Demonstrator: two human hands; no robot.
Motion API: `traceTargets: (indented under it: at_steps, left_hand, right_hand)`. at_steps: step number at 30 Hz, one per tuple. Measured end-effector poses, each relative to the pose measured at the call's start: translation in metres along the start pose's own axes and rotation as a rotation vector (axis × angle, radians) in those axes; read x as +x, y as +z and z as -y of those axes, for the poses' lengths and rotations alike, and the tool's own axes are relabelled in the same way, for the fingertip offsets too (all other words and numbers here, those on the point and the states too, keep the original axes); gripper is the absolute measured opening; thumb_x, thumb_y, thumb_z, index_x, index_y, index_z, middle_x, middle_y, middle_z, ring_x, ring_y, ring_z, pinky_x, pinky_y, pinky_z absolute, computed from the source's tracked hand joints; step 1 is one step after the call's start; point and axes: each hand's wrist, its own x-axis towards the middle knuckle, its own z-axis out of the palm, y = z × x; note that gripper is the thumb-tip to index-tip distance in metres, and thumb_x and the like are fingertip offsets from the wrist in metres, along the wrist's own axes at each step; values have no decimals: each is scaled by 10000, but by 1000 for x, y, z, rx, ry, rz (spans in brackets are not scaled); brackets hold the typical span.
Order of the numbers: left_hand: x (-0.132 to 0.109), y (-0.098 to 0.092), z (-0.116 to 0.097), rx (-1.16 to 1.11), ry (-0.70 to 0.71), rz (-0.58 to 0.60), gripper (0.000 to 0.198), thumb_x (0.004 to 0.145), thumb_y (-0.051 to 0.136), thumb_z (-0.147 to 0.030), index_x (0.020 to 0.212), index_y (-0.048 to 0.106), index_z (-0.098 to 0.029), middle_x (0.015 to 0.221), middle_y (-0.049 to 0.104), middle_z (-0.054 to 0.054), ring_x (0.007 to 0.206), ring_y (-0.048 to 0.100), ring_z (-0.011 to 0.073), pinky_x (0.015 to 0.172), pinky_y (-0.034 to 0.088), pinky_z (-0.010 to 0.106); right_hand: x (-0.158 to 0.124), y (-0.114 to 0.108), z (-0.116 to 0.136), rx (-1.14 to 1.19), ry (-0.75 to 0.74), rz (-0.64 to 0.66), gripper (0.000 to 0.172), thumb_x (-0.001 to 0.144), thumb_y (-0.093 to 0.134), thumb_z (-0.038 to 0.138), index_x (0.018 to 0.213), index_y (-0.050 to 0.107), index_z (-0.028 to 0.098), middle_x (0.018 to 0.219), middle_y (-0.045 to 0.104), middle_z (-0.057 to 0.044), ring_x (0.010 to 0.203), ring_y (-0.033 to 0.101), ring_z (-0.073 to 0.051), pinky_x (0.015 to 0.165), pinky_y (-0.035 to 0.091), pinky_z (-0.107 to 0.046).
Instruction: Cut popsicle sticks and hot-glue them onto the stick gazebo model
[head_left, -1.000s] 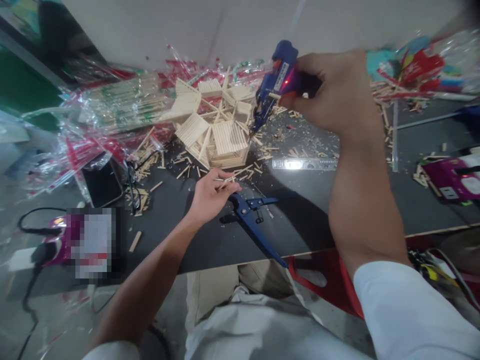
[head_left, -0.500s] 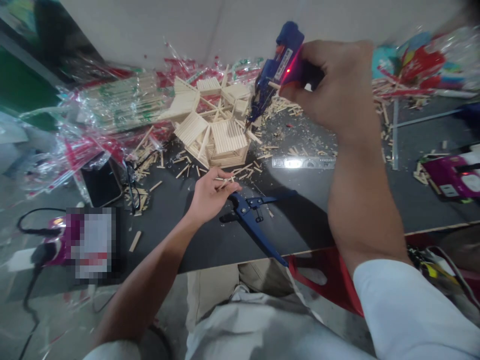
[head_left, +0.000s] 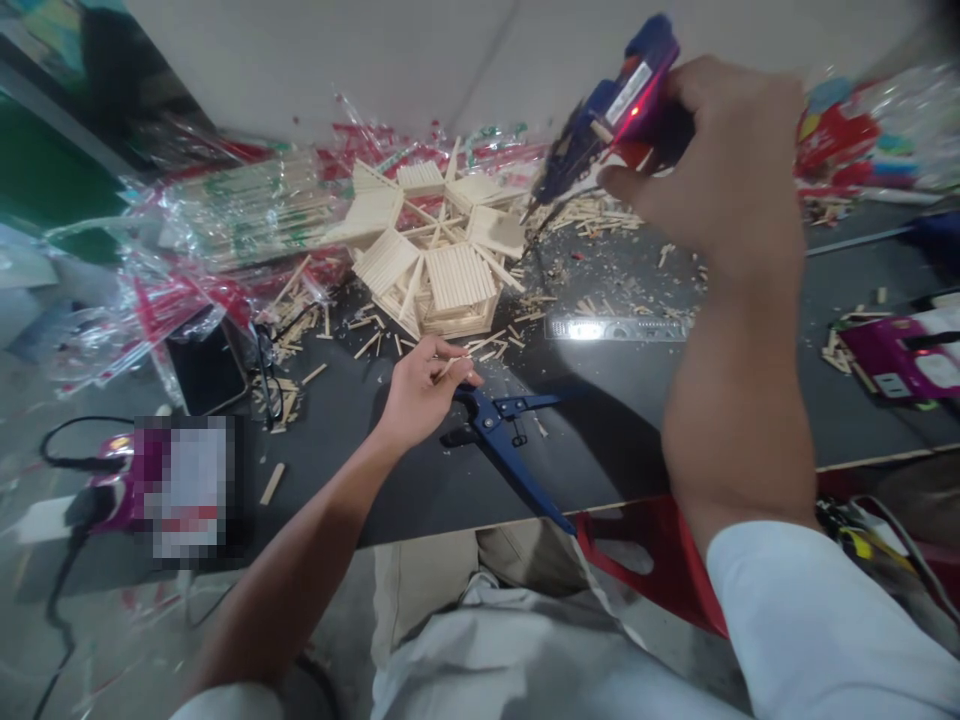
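Note:
My right hand [head_left: 720, 165] grips a blue glue gun [head_left: 607, 110] with a red light on, held up in the air with its nozzle pointing down-left, just right of a model built of pale wooden sticks [head_left: 435, 255]. My left hand [head_left: 420, 390] rests low on the dark table [head_left: 600, 440] in front of the model, its fingers pinched on a short wooden stick [head_left: 456, 362]. Blue-handled cutters [head_left: 502, 440] lie just right of that hand.
Loose stick offcuts litter the table around the model. A metal ruler [head_left: 615, 327] lies right of it. Crinkled plastic wrap with stick bundles [head_left: 225, 215] fills the left back. A dark phone [head_left: 204, 365], a purple box [head_left: 900, 355] and a red stool [head_left: 637, 560] are nearby.
My right hand has lifted the glue gun up and to the right, away from the stick model. My left hand stays put, its fingers curling tighter on the stick.

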Motion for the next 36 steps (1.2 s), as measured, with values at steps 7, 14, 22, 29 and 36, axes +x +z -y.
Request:
traceTargets:
  at_steps: [7, 14, 22, 29, 36]
  left_hand:
    - [3, -2, 5, 1, 10, -17, 332, 905, 701, -442, 1081, 684, -161, 851, 798, 70, 574, 613, 124, 567, 436, 277]
    - [0, 0, -7, -166, -89, -10, 379, 797, 801, -504, 891, 741, -141, 815, 808, 96, 493, 506, 79, 469, 339, 220]
    - [0, 0, -12, -419, -137, 58, 468, 718, 866, -576, 745, 673, -151, 705, 747, 54, 389, 264, 7, 391, 170, 212]
    - [-2, -2, -14, -536, -88, 172, 566, 633, 930, -488, 580, 450, -192, 460, 350, -95, 399, 239, 14, 410, 206, 197]
    - [-1, -5, -13, -530, -115, 236, 641, 562, 926, -611, 565, 441, -191, 459, 340, -89, 402, 203, 16, 417, 173, 212]
  right_hand:
    - [10, 23, -63, -348, 183, 470, 371, 571, 934, 468, 629, 695, 190, 487, 568, -12, 479, 455, -114, 548, 326, -328]
    - [1, 13, -51, -199, 196, 564, 266, 701, 898, 403, 789, 788, 177, 724, 723, -53, 516, 442, -90, 569, 335, -314]
    - [-33, -54, 56, 416, -406, 563, 113, 824, 773, 177, 876, 777, 277, 802, 755, 19, 666, 649, -157, 632, 453, -337]
    - [-77, -25, 123, 261, -556, 683, 173, 889, 622, 105, 1035, 689, 169, 955, 721, -77, 755, 648, -197, 609, 335, -315]
    - [-76, -24, 121, 306, -510, 713, 150, 845, 613, 49, 929, 666, 161, 871, 698, -73, 686, 595, -181, 603, 306, -301]
